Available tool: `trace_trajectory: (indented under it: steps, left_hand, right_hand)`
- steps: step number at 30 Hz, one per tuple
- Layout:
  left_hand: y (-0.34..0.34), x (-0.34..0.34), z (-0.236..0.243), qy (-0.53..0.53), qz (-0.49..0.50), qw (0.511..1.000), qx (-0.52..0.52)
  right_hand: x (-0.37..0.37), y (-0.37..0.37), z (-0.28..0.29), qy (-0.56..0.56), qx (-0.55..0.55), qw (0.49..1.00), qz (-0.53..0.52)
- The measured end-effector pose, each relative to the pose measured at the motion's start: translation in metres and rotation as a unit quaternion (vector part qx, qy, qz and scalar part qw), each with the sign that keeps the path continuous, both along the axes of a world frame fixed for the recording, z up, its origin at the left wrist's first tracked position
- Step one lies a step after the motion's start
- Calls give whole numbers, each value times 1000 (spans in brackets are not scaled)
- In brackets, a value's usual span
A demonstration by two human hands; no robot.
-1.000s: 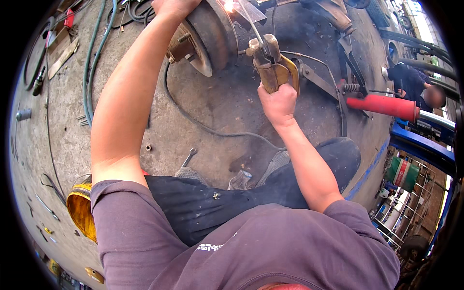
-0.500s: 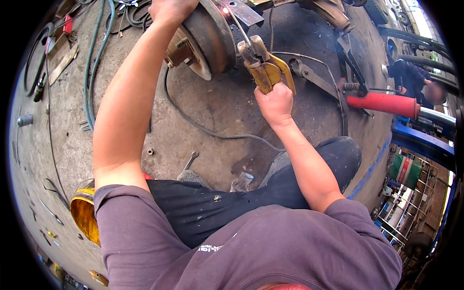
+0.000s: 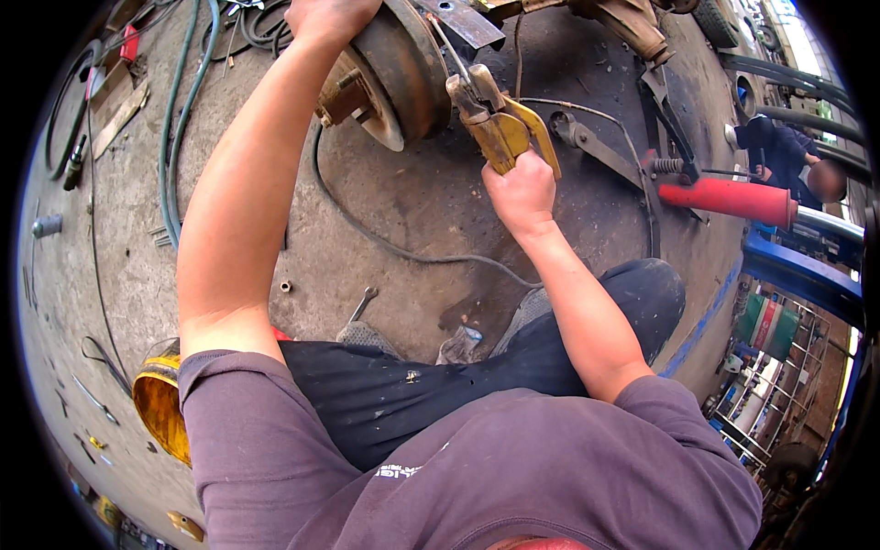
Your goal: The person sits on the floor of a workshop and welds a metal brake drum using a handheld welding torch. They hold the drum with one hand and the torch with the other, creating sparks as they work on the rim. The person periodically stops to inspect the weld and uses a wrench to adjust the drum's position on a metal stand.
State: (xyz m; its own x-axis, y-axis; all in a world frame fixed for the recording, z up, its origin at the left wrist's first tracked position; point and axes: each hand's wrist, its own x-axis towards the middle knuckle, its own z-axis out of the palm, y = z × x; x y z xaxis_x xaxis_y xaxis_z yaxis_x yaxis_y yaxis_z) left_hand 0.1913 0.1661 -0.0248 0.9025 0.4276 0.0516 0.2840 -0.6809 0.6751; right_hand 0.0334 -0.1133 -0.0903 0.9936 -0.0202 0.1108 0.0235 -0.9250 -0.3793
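Landmark: the rusty brake drum (image 3: 394, 78) sits at the top of the view, on the end of an axle, with its hub facing the person.
Left hand (image 3: 330, 18): up on the top edge of the drum, its grip closed over the rim; the fingers run out of view, so how tightly they curl cannot be told.
Right hand (image 3: 522, 188): just right of the drum and a little below it, its grip wrapped firmly round the handle of the yellow electrode holder (image 3: 500, 128).
Holder against grip: the yellow body sticks up out of the fist towards the drum, its metal clamp end beside the drum's right face.
Rod: a thin welding rod (image 3: 449, 50) runs from the clamp up to the drum's upper right edge; whether the tip touches cannot be told.
Cable: a dark cable (image 3: 385, 238) loops on the concrete floor (image 3: 412, 202) below the drum.
Below the drum: a spanner (image 3: 362, 302) lies on the floor, near the person's knee.
Right of the drum: a red cylinder (image 3: 729, 197) lies well apart, with another person (image 3: 779, 156) crouched beyond it.
Far below and left of the drum: a yellow bucket (image 3: 160, 403) stands by the person's left side.
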Motion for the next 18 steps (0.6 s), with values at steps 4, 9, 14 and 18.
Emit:
trace_trajectory:
  steps: [4,9,14,18]
  left_hand:
    - [-1,0,0,5,4,1000,-16]
    - [1,2,-2,3,2,1000,-8]
    - [-1,-2,1,-8,-3,1000,-17]
    - [4,2,-8,-28,10,1000,3]
  right_hand:
    - [0,2,6,16,-6,1000,2]
    - [1,6,12,29,-4,1000,-7]
    - [1,9,17,37,-5,999,-15]
    - [2,11,18,40,3,999,-12]
